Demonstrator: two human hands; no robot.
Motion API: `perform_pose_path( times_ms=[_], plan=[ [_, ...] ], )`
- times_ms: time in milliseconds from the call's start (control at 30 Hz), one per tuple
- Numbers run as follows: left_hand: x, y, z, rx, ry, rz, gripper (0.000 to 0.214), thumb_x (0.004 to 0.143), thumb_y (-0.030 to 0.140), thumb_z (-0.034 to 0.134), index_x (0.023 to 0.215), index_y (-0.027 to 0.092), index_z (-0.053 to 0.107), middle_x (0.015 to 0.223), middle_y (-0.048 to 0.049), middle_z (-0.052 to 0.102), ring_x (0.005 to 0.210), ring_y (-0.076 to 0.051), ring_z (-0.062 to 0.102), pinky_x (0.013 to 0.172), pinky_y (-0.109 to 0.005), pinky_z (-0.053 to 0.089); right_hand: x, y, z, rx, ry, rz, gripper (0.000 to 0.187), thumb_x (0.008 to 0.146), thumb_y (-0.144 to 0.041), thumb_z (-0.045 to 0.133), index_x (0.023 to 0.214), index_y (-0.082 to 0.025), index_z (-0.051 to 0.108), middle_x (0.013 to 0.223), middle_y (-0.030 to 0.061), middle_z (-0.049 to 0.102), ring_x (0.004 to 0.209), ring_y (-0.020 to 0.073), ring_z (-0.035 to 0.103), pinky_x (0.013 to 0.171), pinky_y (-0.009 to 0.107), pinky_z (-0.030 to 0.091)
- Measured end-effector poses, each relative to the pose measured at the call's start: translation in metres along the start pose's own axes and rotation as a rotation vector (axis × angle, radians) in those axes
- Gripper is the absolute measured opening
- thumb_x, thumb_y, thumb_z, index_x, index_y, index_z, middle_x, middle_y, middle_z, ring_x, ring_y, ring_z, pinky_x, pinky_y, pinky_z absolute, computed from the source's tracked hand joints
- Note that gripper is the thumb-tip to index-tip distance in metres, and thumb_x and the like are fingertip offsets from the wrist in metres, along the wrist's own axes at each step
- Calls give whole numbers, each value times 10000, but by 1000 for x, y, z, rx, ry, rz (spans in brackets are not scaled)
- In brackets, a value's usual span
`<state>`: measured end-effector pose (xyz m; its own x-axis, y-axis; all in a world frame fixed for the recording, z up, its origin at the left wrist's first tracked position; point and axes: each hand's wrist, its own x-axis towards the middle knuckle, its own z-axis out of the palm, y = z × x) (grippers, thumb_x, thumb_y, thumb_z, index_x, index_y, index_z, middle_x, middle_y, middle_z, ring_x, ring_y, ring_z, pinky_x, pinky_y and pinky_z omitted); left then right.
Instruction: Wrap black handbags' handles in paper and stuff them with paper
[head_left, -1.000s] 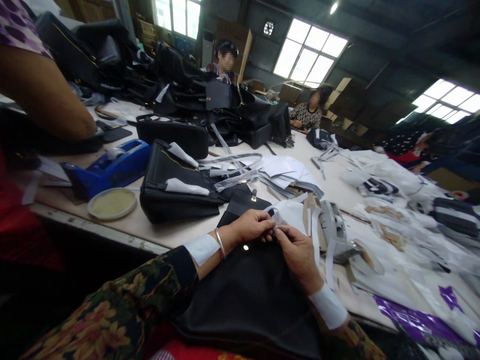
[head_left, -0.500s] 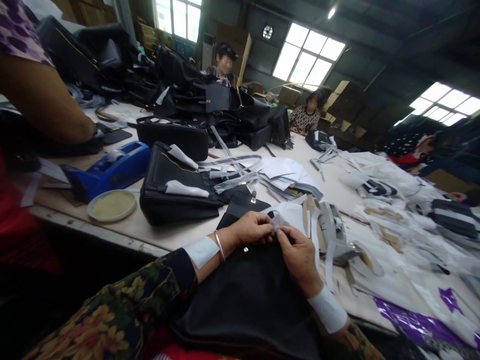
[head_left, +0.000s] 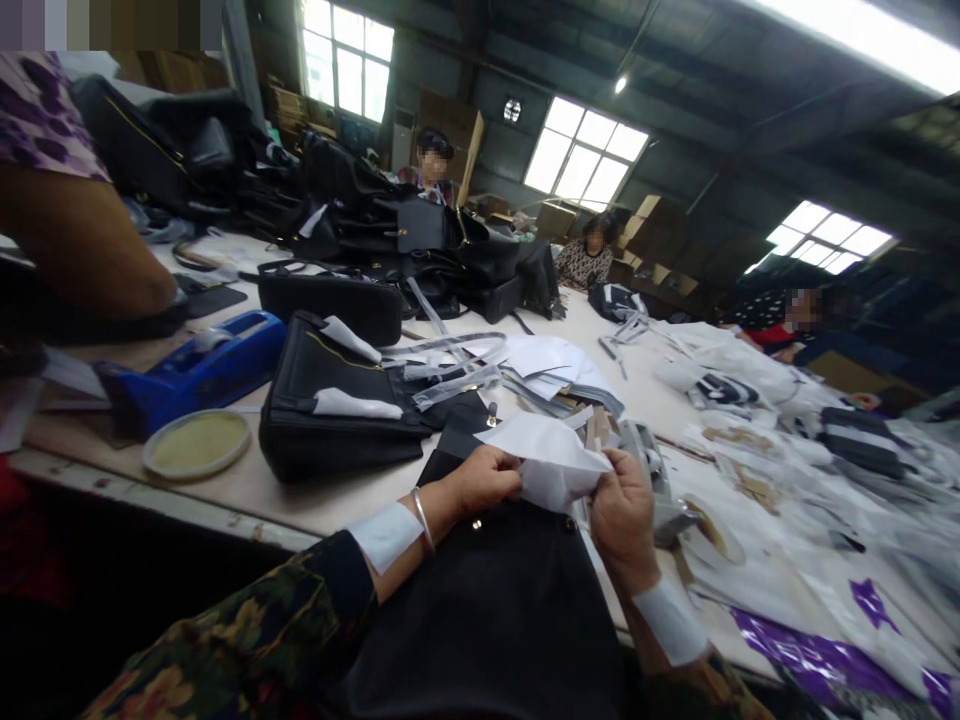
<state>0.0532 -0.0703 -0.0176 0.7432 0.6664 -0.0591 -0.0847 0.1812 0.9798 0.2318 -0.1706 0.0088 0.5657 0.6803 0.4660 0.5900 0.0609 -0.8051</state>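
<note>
Over the black bag (head_left: 487, 620) at the table edge (head_left: 150, 500), I've got left hand (head_left: 489, 480) and right hand (head_left: 624, 505) each gripping a side of the white sheet (head_left: 551, 455). Shallow round dish (head_left: 193, 475) holds pale yellow stuff (head_left: 196, 442); bag contents, can't tell. Sheet's thin, creased; bag's smooth, gold-coloured stud (head_left: 478, 525) showing.

Table (head_left: 296, 508) before the black bag (head_left: 330, 390) lies free; a grey dispenser (head_left: 673, 522) crowds the right hand (head_left: 626, 515).

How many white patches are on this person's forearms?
2: one white patch behind the left hand, beyond the silver bangle; another white patch behind the right hand. Sleeves could hide more.
</note>
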Motion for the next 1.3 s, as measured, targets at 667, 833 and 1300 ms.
perform_pose_path(
  times_ms=[667,833,1300],
  plan=[
    [20,-11,-19,-215,624,95,125,710,303,603,755,187,603,798,-19,622,772,-176,602,553,-232,527,47,3,-13,-431,-647,-142,201,844,-253,557,795,-214,748,734,-4,733,709,168,669,670,244,472],
    [22,-13,-18,-121,615,31,178,724,246,600,867,167,671,922,-70,695,824,-203,639,564,-239,531,125,20,-28,-568,-378,-190,302,919,-344,489,971,-186,741,899,36,736,865,194,652,796,287,473],
    [25,-18,-23,216,502,-1,229,744,292,566,869,178,720,705,-8,699,662,-196,644,602,-258,489,218,123,-17,-1137,-513,85,343,936,-343,622,1207,-135,600,1211,111,619,1034,224,634,881,424,543]
  ],
)
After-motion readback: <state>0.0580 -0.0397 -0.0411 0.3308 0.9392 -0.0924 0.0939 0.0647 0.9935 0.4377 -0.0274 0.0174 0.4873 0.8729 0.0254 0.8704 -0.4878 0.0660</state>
